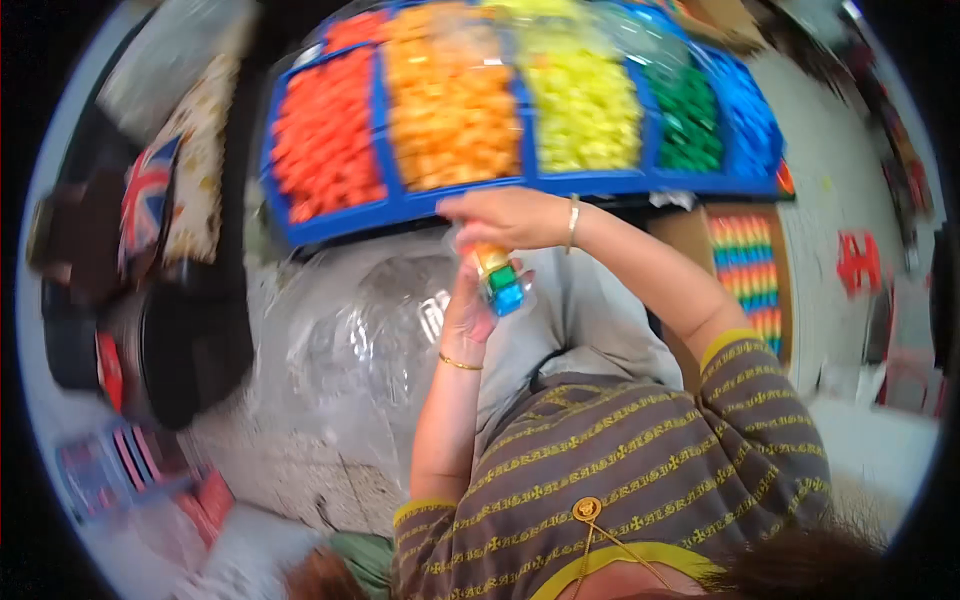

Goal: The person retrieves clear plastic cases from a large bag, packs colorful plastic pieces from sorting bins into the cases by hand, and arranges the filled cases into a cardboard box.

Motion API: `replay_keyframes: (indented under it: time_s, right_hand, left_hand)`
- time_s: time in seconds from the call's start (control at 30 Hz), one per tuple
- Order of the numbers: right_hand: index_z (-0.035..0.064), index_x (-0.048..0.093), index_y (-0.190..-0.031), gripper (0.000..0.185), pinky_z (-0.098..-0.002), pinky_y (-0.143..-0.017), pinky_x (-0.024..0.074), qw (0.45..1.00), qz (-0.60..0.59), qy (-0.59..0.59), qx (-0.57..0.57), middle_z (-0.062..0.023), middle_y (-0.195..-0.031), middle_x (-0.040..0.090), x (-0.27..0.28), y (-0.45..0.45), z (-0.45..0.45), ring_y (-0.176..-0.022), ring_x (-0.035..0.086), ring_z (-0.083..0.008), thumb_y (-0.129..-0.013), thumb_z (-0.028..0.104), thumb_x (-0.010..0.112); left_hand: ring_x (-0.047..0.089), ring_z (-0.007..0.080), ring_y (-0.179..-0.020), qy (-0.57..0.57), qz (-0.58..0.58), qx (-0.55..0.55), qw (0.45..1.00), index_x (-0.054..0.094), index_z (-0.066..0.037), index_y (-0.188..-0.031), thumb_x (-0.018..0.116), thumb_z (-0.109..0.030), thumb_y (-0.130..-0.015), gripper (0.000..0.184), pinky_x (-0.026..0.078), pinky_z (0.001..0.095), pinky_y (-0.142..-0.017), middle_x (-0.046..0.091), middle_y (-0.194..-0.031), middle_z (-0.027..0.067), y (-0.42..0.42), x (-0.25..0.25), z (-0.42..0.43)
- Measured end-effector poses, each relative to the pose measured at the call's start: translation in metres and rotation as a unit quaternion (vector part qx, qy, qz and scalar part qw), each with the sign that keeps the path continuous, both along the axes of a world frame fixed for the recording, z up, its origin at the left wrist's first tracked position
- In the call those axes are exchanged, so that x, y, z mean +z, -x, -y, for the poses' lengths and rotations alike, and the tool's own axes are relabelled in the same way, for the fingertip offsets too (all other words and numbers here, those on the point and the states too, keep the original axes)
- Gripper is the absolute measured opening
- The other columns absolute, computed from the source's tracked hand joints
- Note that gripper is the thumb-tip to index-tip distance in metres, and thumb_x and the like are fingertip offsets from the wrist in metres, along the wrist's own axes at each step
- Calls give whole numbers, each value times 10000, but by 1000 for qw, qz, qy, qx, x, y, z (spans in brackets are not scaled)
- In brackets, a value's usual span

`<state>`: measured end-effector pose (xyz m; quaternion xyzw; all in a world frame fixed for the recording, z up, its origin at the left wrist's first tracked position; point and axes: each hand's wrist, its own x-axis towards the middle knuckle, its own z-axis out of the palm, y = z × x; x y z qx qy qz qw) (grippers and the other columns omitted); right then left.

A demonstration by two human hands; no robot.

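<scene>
striped shirt (640, 450): nearest; brown, with yellow patterned bands and a gold pendant (587, 510) on a chain.
left hand (468, 312): palm turned up, fingers curled around the stack of coloured pieces; gold bracelet (461, 361) at the wrist.
stack of coloured pieces (503, 280): orange, yellow, green and blue, in what looks like clear film, tilted in the left hand, just below the right.
right hand (520, 217): over the stack's upper end, partly blurred; cannot tell whether its fingers grip; bangle (573, 222) at the wrist.
clear plastic bag (365, 310): spread out left of the legs.
cardboard box (683, 234): right of the legs, holding rows of rainbow packs (745, 270).
blue divided bin (620, 183): beyond the hands; red, orange, yellow, green and blue pieces in separate compartments, left to right.
red stool (858, 262): on the floor, far right.
</scene>
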<state>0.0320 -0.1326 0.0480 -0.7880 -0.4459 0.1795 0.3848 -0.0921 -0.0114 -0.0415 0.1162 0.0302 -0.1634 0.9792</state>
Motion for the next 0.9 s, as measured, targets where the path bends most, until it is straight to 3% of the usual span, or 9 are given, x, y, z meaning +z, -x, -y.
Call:
replay_keyframes:
  time_s: [0.2, 0.37, 0.43, 0.57, 0.63, 0.67, 0.73, 0.8, 0.9]
  right_hand:
    - [26, 398, -1412, 746, -339, -897, 484, 987, -132, 90, -32, -196, -1155, 628, 16, 34, 148, -1073, 608, -263, -886, 509, 617]
    - [20, 383, -1391, 755, -292, -854, 478, 931, -357, 23, -79, -77, -1060, 638, 33, 102, 276, -986, 582, -132, -778, 156, 803]
    - [31, 452, -1297, 631, -296, -865, 474, 889, -438, -38, -126, -67, -1069, 632, 38, 140, 322, -995, 575, -129, -782, 151, 796]
    - [62, 509, -1224, 564, -302, -938, 441, 883, -380, -70, -266, -50, -1152, 593, 38, 217, 414, -1093, 525, -134, -750, 129, 807]
    - [69, 527, -1208, 551, -304, -933, 435, 857, -379, -62, -343, -36, -1133, 583, 32, 256, 471, -1087, 513, -132, -742, 135, 813]
    - [72, 534, -1200, 542, -305, -914, 439, 846, -366, -43, -384, -24, -1104, 581, 18, 276, 501, -1061, 512, -128, -741, 139, 815]
    - [79, 539, -1198, 551, -304, -894, 438, 801, -417, -31, -429, -14, -1080, 570, 1, 313, 540, -1037, 502, -125, -732, 157, 823]
    - [86, 544, -1196, 561, -304, -874, 437, 753, -462, -11, -469, -4, -1055, 559, -22, 338, 562, -1014, 492, -122, -724, 175, 832]
    - [91, 547, -1175, 618, -303, -821, 444, 807, -349, 39, -475, 12, -956, 559, -94, 368, 584, -902, 502, -128, -676, 258, 869]
  left_hand:
    - [618, 241, -1000, -114, 14, -256, 960, 406, -70, -1369, 764, -504, -739, 845, 540, 406, -835, 577, -1173, 101, 5, -2, 85]
    - [625, 217, -1002, -127, 156, -467, 861, 438, -57, -1299, 732, -507, -784, 745, 542, 366, -856, 574, -1150, 121, -5, 24, 189]
    - [636, 204, -969, -144, 178, -542, 809, 391, -6, -1312, 747, -486, -784, 797, 528, 296, -843, 590, -1116, 137, 5, 41, 235]
    - [600, 245, -1102, -76, 148, -613, 772, 291, -18, -1424, 652, -438, -887, 771, 488, 343, -948, 534, -1274, 156, 29, 43, 319]
    - [474, 322, -1276, -303, 330, -492, 746, 261, -85, -1480, 571, -314, -957, 650, 401, 392, -1050, 421, -1424, 194, 37, 28, 357]
    - [474, 322, -1276, -304, 330, -498, 742, 261, -85, -1480, 571, -314, -957, 650, 401, 392, -1050, 421, -1424, 194, 36, 19, 374]
    - [315, 391, -1377, -417, 720, -267, 487, 295, -167, -1491, 526, -193, -968, 573, 322, 420, -1103, 275, -1519, 216, 35, -1, 404]
    - [230, 428, -1400, -410, 749, -242, 460, 355, -207, -1472, 538, -213, -948, 555, 277, 451, -1121, 174, -1549, 224, 46, -20, 436]
    - [131, 377, -1448, -419, 853, -166, 263, 293, -236, -1497, 520, -396, -947, 616, 165, 495, -1155, 110, -1582, 166, 60, -53, 481]
